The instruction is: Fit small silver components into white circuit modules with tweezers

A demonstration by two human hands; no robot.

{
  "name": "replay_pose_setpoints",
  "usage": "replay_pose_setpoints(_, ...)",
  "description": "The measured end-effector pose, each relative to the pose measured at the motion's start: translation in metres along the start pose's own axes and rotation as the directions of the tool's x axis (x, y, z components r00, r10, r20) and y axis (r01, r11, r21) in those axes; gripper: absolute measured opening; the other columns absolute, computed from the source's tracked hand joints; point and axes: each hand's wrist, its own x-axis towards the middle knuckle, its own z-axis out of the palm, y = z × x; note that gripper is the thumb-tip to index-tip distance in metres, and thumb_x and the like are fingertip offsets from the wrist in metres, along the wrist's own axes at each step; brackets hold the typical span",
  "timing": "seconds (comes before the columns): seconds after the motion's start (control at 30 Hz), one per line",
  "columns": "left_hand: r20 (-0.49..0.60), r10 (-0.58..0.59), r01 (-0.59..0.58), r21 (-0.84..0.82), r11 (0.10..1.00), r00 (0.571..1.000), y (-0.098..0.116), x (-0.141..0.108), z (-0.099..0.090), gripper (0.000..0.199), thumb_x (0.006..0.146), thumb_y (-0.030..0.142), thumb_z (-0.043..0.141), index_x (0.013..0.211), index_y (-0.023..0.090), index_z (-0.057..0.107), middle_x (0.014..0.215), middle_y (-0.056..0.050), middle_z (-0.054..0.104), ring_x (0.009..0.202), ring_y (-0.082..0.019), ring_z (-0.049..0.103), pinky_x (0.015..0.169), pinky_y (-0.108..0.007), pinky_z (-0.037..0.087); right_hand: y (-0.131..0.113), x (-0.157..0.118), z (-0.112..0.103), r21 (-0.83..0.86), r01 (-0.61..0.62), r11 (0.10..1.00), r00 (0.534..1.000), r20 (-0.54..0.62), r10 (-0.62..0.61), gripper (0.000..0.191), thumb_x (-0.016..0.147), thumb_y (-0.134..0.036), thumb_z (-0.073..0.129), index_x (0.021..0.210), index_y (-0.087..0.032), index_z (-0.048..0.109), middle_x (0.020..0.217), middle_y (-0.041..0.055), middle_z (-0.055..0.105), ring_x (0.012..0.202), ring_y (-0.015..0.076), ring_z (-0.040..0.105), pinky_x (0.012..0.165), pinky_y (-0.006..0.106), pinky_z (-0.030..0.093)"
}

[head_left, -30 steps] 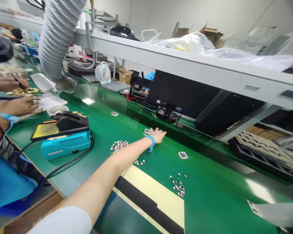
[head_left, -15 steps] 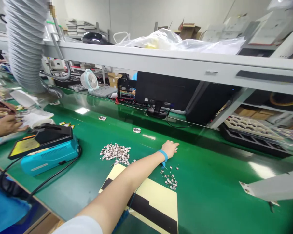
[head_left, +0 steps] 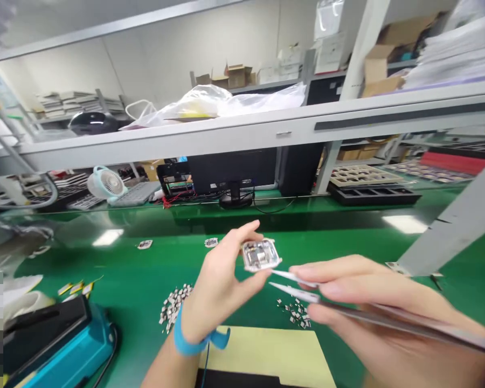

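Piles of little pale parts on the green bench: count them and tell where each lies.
2. One pile is left of the left hand, which may hide some; the other pile is between that hand and the right hand, beyond the yellow sheet. More may be hidden.

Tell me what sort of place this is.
Probably an electronics assembly workshop: the left hand holds a rounded white-rimmed case with apparent circuitry inside, the right hand pale-tipped tweezers, and tiny whitish parts lie scattered on the glossy green worktop.

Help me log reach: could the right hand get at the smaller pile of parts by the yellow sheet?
Probably yes: the right hand holds open tweezers, and nothing visible blocks the smaller pile.
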Motion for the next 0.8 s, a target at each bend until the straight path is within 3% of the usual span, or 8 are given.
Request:
replay_pose_setpoints(0.07,-0.027,0.006,-0.008,-0.081,0.997,1.0,0.009,-0.012,-0.008,0.064,0.069,0.009,0.059,0.124,0.023,0.03,0.103,-0.006,0.054,0.094,-0.017,0.054,0.079,-0.027,0.049,0.0,0.007,0.014,0.112,0.012,0.994,0.999,0.036,-0.016,0.031,0.067,-0.004,0.064,0.089,-0.024,0.056,0.087,0.0002,0.064,0.081,0.0161,0.06,0.064,0.027,0.054)
replay_pose_setpoints(0.17,-0.069,0.027,-0.037,-0.151,0.988,0.997,0.014,-0.019,-0.01,0.069,0.068,0.007,0.061,0.126,0.026,0.028,0.103,-0.004,0.055,0.095,-0.017,0.055,0.078,-0.025,0.05,-0.001,0.01,0.023,0.238,-0.025,0.971,1.0,-0.002,0.026,0.034,0.066,-0.003,0.064,0.091,-0.026,0.058,0.087,0.0013,0.064,0.079,0.0182,0.061,0.064,0.03,0.054)
replay_pose_setpoints(0.23,-0.099,0.049,-0.066,-0.177,0.982,0.994,0.013,-0.019,-0.01,0.072,0.067,0.008,0.063,0.126,0.027,0.028,0.102,-0.004,0.055,0.094,-0.018,0.056,0.077,-0.025,0.051,-0.003,0.009,0.021,0.272,-0.052,0.961,0.998,-0.016,0.058,0.028,0.071,-0.008,0.062,0.091,-0.027,0.06,0.086,0.0017,0.065,0.077,0.0188,0.061,0.063,0.03,0.055)
replay_pose_setpoints(0.3,-0.109,0.067,-0.085,-0.162,0.983,0.992,0.012,-0.017,-0.011,0.071,0.066,0.009,0.065,0.125,0.026,0.029,0.102,-0.004,0.056,0.093,-0.018,0.056,0.075,-0.025,0.052,-0.007,0.008,0.017,0.272,-0.055,0.961,0.998,0.045,0.044,0.018,0.079,-0.017,0.054,0.092,-0.027,0.062,0.084,0.0033,0.066,0.077,0.0196,0.062,0.063,0.03,0.055)
replay_pose_setpoints(0.43,-0.057,0.14,-0.14,-0.006,0.99,0.989,0.011,-0.013,-0.014,0.045,0.065,0.011,0.066,0.106,0.019,0.05,0.1,-0.005,0.059,0.093,-0.017,0.056,0.076,-0.022,0.051,-0.009,0.005,0.012,0.25,0.012,0.968,0.996,0.083,-0.034,0.021,0.085,-0.021,0.044,0.096,-0.023,0.062,0.086,0.0041,0.066,0.08,0.0198,0.063,0.064,0.026,0.055)
replay_pose_setpoints(0.57,-0.045,0.204,-0.201,0.073,0.977,0.978,0.016,-0.011,-0.015,0.015,0.064,0.01,0.065,0.076,0.016,0.058,0.097,-0.006,0.06,0.084,-0.015,0.06,0.07,-0.02,0.051,-0.007,0.004,0.01,0.285,0.067,0.956,0.993,0.074,-0.091,0.021,0.079,-0.016,0.054,0.097,-0.025,0.061,0.085,0.0015,0.066,0.077,0.0199,0.063,0.063,0.028,0.056)
replay_pose_setpoints(0.67,-0.073,0.208,-0.204,0.058,0.977,0.975,0.019,-0.011,-0.012,0.013,0.065,0.014,0.066,0.065,0.015,0.054,0.096,-0.006,0.061,0.083,-0.015,0.06,0.067,-0.02,0.051,-0.01,0.006,0.012,0.331,-0.032,0.943,0.998,-0.043,0.049,0.022,0.073,-0.014,0.061,0.092,-0.024,0.062,0.085,0.0019,0.066,0.076,0.0206,0.063,0.062,0.031,0.056)
replay_pose_setpoints(0.8,-0.111,0.248,-0.248,0.018,0.969,0.962,0.019,-0.011,-0.006,0.019,0.064,0.01,0.067,0.062,0.014,0.049,0.101,-0.006,0.058,0.089,-0.015,0.059,0.07,-0.02,0.051,-0.017,0.005,0.017,0.278,-0.142,0.95,0.989,0.007,0.146,0.018,0.075,-0.01,0.058,0.088,-0.022,0.064,0.084,0.0028,0.067,0.079,0.0187,0.062,0.067,0.027,0.054)
